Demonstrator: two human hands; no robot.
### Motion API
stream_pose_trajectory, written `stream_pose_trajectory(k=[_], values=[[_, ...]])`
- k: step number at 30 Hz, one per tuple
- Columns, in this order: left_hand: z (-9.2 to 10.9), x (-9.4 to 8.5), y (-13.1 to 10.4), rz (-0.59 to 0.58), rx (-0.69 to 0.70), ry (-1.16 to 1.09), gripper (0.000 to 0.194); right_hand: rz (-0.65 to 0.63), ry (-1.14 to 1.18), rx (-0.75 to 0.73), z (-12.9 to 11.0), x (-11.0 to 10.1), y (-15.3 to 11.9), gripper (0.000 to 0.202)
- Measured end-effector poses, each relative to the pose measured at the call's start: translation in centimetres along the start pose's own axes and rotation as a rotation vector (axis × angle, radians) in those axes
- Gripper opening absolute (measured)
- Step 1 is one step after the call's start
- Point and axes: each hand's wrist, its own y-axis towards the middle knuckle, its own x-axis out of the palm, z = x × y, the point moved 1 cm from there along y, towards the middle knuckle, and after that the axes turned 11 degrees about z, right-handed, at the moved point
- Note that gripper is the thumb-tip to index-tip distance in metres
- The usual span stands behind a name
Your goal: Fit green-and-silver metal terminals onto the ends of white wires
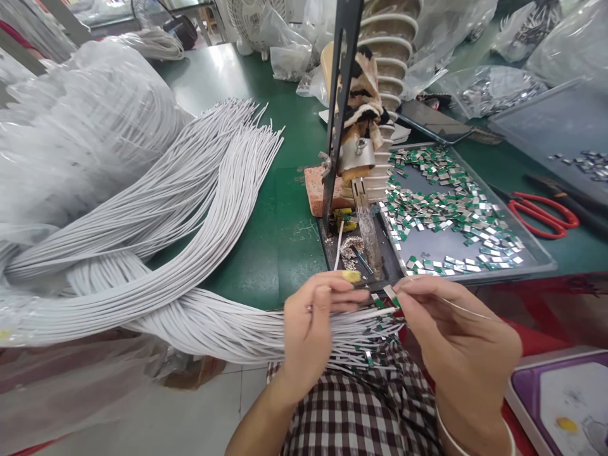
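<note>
My left hand (313, 329) is closed around white cables (213, 323), with a yellow covering on one fingertip. Past its fingers, several cable ends carry small green circuit boards over my lap. My right hand (456, 335) pinches a small green and silver board (391, 295) between thumb and finger, close to a white cable end; a thin wire runs across this hand. Just beyond my hands stands a soldering iron (367, 228), clamped on a black upright (338, 95) with its tip pointing down to a black base. Whether board and cable touch is too small to tell.
A clear tray (536, 263) of small boards lies right of the iron, near red-handled scissors (541, 215). A brick (316, 190) sits by the upright. White cable bundles (228, 209) and a plastic-wrapped bundle (95, 126) fill the left. A ribbed hose (387, 57) hangs behind the iron.
</note>
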Motion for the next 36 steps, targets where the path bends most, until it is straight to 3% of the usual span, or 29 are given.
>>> stream_pose_trajectory(k=[2, 4, 6, 8, 11, 14, 18, 21, 27, 36], values=[[-0.5, -0.7, -0.5, 0.077, -0.036, -0.033, 0.047, -0.023, 0.021, -0.054, -0.1, -0.5, 0.1, 0.013], [-0.8, -1.0, -1.3, -0.032, -0.079, -0.06, 0.056, -0.115, -0.017, -0.172, -0.6, -0.8, 0.2, 0.015], [-0.7, -1.0, -2.3, -0.166, -0.133, -0.091, 0.073, -0.31, -0.08, -0.316, -1.4, -0.6, 0.1, 0.014], [-0.4, -1.0, -3.1, -0.211, -0.16, -0.108, 0.093, -0.5, -0.115, -0.411, -2.1, -0.2, -0.1, 0.009], [0.0, -1.0, -3.5, -0.327, -0.151, -0.042, 0.104, -0.556, -0.077, -0.397, -2.5, 0.3, -0.4, 0.016], [0.2, -1.1, -2.9, -0.427, -0.127, 0.114, 0.087, -0.455, -0.016, -0.306, -2.2, 0.4, -0.3, 0.013], [0.6, -1.1, -1.8, -0.309, 0.103, 0.249, 0.034, -0.332, 0.002, -0.174, -1.5, -0.2, -0.1, 0.012], [1.1, -1.0, -1.6, -0.26, 0.249, 0.282, 0.033, -0.4, 0.058, -0.125, -1.3, -0.5, 0.1, 0.018], [1.3, -0.8, -1.5, -0.284, 0.241, 0.305, 0.035, -0.4, 0.082, -0.083, -1.3, -0.6, 0.5, 0.023], [1.3, -0.4, -0.8, -0.231, 0.318, 0.223, 0.019, -0.417, 0.089, -0.005, -1.2, -0.6, 0.4, 0.026]])
